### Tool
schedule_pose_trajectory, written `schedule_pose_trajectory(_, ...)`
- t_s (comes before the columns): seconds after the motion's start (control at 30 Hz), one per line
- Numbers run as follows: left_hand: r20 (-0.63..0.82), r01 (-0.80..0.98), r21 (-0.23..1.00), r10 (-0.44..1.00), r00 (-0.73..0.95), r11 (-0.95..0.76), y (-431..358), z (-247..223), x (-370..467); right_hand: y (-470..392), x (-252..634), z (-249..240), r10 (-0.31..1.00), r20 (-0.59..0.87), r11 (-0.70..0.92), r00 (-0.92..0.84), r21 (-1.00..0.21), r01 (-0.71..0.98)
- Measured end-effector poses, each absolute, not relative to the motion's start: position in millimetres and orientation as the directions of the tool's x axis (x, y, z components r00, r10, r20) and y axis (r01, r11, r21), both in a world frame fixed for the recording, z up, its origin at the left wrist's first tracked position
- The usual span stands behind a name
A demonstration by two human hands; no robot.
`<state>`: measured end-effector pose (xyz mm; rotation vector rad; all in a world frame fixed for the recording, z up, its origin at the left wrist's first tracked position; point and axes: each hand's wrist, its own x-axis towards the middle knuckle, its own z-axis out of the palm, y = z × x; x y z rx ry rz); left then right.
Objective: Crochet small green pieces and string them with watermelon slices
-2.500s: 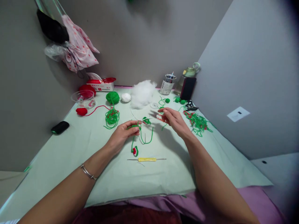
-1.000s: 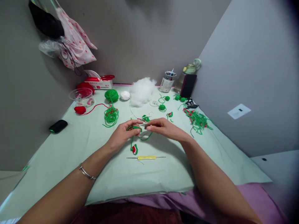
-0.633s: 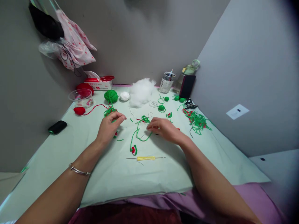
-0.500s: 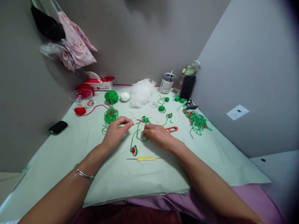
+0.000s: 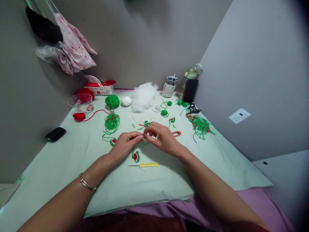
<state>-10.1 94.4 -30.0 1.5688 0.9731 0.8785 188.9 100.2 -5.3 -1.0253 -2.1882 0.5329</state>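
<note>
My left hand (image 5: 124, 145) and my right hand (image 5: 163, 138) meet above the middle of the table, thumbs and forefingers pinched fingertip to fingertip. What they pinch is too small to make out; green yarn (image 5: 145, 143) runs just below the fingertips. Behind them lies a small green crochet piece (image 5: 146, 123) with red and white strands, partly hidden by my right hand. A crocheted watermelon slice (image 5: 136, 157) in red, white and green lies in front, and another slice (image 5: 112, 142) sits left of my left hand. Nearest to me rests a yellow-handled crochet hook (image 5: 148, 165).
Behind stand white stuffing (image 5: 144, 96), a green yarn ball (image 5: 112, 101), a white yarn ball (image 5: 126, 101), a clear tub (image 5: 80, 104), a pen tin (image 5: 169, 87) and a phone (image 5: 190, 91). Tangled green yarn (image 5: 203, 126) lies right; an orange tool (image 5: 177, 133) is beside my right hand.
My hands, apart before, have come together at the fingertips. My right hand has lifted and turned, and my left has moved right, uncovering a watermelon slice. The view has shifted slightly.
</note>
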Motion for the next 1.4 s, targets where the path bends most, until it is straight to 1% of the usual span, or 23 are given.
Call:
schedule_pose_trajectory(0.1,0.026,0.115,0.990,0.904,0.428,-0.082,94,-28,-10,100,186,-1,0.861,0.337,0.456,-0.381,-0.843,0.284)
schedule_pose_trajectory(0.13,0.017,0.097,0.993,0.895,0.445,-0.067,94,-27,-10,101,186,1,0.885,0.300,0.385,-0.357,-0.902,0.197)
schedule_pose_trajectory(0.2,-0.007,0.042,0.999,0.877,0.481,-0.015,93,-26,-10,103,188,3,0.926,0.212,0.228,-0.311,-0.973,0.017)
schedule_pose_trajectory(0.23,-0.026,0.012,1.000,0.871,0.491,0.023,93,-26,-10,105,190,5,0.942,0.161,0.146,-0.294,-0.987,-0.073)
schedule_pose_trajectory(0.3,-0.067,-0.036,0.994,0.863,0.500,0.099,93,-26,-11,109,196,8,0.959,0.070,0.006,-0.273,-0.974,-0.228)
schedule_pose_trajectory(0.37,-0.096,-0.053,0.988,0.859,0.503,0.142,93,-26,-12,113,201,11,0.968,0.017,-0.067,-0.250,-0.943,-0.325)
schedule_pose_trajectory(0.57,-0.137,-0.016,0.986,0.851,0.507,0.168,94,-26,-13,122,210,12,0.985,-0.002,-0.083,-0.173,-0.884,-0.461)
schedule_pose_trajectory(0.77,-0.162,0.015,0.984,0.846,0.508,0.180,95,-27,-14,126,215,12,0.985,-0.027,-0.108,-0.170,-0.864,-0.492)
schedule_pose_trajectory(0.97,-0.146,0.012,0.987,0.855,0.498,0.162,95,-24,-14,128,219,14,0.994,0.012,-0.038,-0.107,-0.891,-0.453)
schedule_pose_trajectory(1.1,-0.110,0.003,0.992,0.863,0.494,0.125,94,-24,-14,133,226,15,1.000,0.030,0.027,-0.001,-0.928,-0.372)
schedule_pose_trajectory(1.23,-0.086,-0.007,0.995,0.854,0.512,0.104,93,-26,-14,141,244,17,0.988,0.091,0.125,0.127,-0.950,-0.287)
schedule_pose_trajectory(1.3,-0.079,-0.009,0.995,0.853,0.516,0.097,93,-27,-13,146,257,16,0.965,0.144,0.190,0.220,-0.959,-0.209)
schedule_pose_trajectory(1.4,-0.072,-0.013,0.996,0.873,0.483,0.089,92,-27,-12,155,275,10,0.906,0.227,0.254,0.356,-0.967,-0.030)
